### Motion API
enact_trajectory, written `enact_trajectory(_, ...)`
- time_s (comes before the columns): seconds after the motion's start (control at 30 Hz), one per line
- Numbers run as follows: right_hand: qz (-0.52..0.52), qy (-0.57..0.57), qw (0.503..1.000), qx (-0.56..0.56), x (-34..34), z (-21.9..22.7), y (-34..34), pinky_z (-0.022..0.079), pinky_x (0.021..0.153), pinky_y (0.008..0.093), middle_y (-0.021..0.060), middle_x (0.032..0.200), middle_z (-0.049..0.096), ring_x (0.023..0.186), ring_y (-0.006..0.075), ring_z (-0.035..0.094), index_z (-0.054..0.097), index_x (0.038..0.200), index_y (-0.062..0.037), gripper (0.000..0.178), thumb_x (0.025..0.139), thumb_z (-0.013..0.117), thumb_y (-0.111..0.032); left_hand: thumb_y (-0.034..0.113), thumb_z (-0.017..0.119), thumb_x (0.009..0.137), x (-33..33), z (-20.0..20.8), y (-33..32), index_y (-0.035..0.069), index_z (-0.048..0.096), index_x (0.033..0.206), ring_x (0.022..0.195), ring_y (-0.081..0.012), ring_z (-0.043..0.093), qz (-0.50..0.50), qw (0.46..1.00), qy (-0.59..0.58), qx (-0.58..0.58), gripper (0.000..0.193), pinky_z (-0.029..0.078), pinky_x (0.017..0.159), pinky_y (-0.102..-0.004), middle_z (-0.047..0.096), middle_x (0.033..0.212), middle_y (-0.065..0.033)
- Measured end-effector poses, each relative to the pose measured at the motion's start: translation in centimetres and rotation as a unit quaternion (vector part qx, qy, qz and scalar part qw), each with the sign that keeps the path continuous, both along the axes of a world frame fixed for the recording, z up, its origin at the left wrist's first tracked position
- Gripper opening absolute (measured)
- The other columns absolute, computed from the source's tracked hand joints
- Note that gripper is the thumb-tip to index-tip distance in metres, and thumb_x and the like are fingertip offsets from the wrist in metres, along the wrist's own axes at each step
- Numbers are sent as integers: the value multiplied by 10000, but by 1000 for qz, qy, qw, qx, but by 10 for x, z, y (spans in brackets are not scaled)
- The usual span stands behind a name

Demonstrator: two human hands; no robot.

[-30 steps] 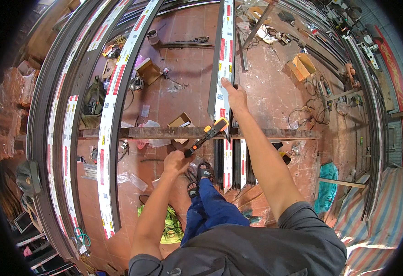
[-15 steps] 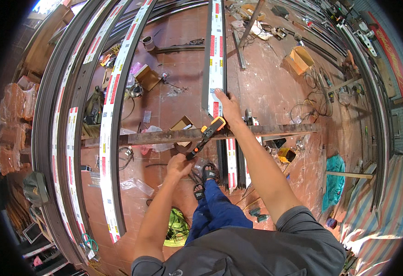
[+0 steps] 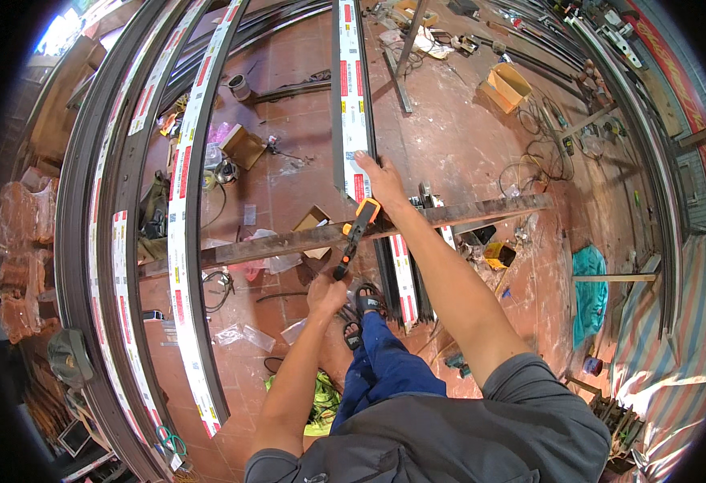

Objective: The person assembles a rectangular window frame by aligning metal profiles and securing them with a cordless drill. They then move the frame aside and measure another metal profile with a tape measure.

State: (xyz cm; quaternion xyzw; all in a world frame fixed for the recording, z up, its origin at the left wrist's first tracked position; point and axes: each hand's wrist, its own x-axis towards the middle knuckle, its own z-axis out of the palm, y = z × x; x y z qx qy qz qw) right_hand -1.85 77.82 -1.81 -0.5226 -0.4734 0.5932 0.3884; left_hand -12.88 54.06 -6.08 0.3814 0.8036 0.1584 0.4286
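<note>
A long dark metal profile (image 3: 353, 88) with white-and-red protective film stretches away from me. My right hand (image 3: 381, 181) is closed around its near end, thumb on the film. Below that, my left hand (image 3: 327, 291) is wrapped round the black lower end of an orange-and-black trigger clamp (image 3: 355, 237). The clamp's orange head lies close to the profile's end; whether they touch I cannot tell. A dark cross bar (image 3: 289, 243) passes under the clamp and my right forearm. More filmed profiles (image 3: 402, 282) rest beneath my right arm.
Long filmed profiles (image 3: 180, 233) lie along my left. Cardboard boxes (image 3: 504, 88), looped cables (image 3: 530, 165), plastic scraps and a metal can (image 3: 240, 87) are scattered on the tiled floor. A teal bag (image 3: 590, 298) and a striped sheet (image 3: 667, 322) are at the right.
The view has shifted a little, and the held profile's end now appears farther left. The clamp has tilted more upright. Both hands keep their hold.
</note>
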Motion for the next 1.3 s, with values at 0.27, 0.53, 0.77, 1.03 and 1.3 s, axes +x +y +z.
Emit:
enact_trajectory(0.27, 5, 10, 1000, 4, 0, -3, 2, 584, 775, 363, 245, 1077, 718, 916, 253, 730, 573, 1272, 139, 837, 887, 775, -576, 488, 666, 945, 8, -11, 2, 49, 746, 1178, 1194, -464, 660, -28, 996, 78, -21, 503, 517, 1009, -513, 722, 1195, -294)
enact_trajectory(0.53, 21, 36, 999, -5, -2, -2, 2, 588, 755, 349, 231, 1078, 712, 902, 238, 725, 554, 1287, 130, 807, 911, 768, -551, 451, 654, 968, -5, -37, -1, 126, 731, 1238, 1115, -489, 682, -60, 997, 38, 29, 430, 542, 951, -548, 732, 1157, -283)
enact_trajectory(0.77, 10, 39, 999, -25, 1, 1, 0, 584, 735, 313, 164, 1108, 708, 893, 174, 704, 554, 1322, 95, 714, 959, 753, -487, 521, 607, 981, 8, -40, 0, 129, 751, 1206, 1085, -466, 699, -65, 990, 122, 1, 474, 553, 947, -550, 740, 1134, -274)
enact_trajectory(1.03, 14, 54, 998, -30, 1, 10, -4, 570, 791, 315, 150, 1120, 704, 930, 179, 692, 566, 1315, 91, 709, 955, 754, -490, 521, 542, 1030, 3, -44, 3, 31, 771, 1144, 1159, -475, 664, -254, 957, 140, -9, 553, 532, 998, -535, 729, 1174, -283)
enact_trajectory(1.3, 19, 55, 998, -21, -3, 8, -5, 561, 819, 322, 161, 1125, 704, 958, 184, 686, 572, 1297, 94, 703, 952, 754, -491, 544, 519, 1033, 23, -35, 2, -78, 763, 1086, 1186, -473, 660, -97, 992, 84, 12, 671, 516, 1026, -536, 719, 1154, -324)
